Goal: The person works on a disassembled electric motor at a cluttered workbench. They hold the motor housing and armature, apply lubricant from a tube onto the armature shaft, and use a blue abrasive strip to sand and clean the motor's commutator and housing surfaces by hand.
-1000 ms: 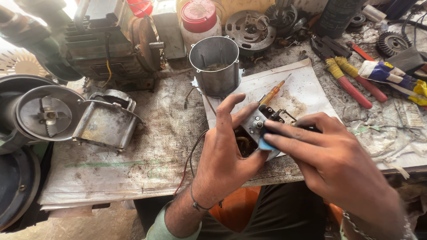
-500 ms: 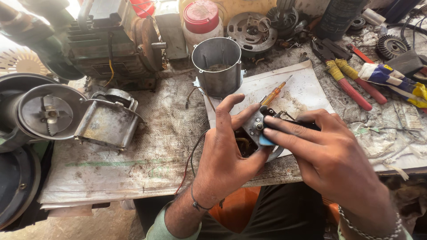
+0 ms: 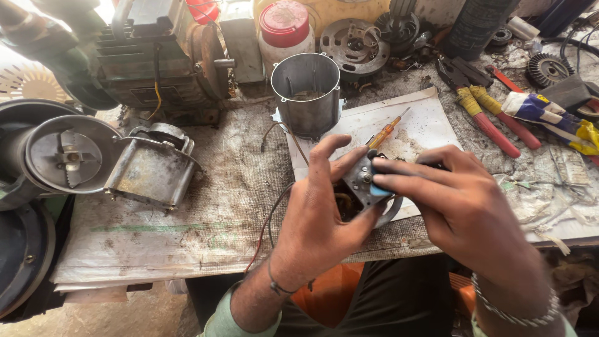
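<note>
2 hands (image 3: pixel 318 215) (image 3: pixel 465 209), 1 motor part (image 3: pixel 362 187), 1 screwdriver (image 3: pixel 387 130)

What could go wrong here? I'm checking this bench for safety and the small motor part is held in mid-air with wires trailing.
1. The small motor part is gripped only by the left hand and the right hand over the bench edge; it might slip to the floor.
2. Its thin wires trail across the table and could snag or tear.
3. The metal cylinder stands close by and might get knocked.
</note>
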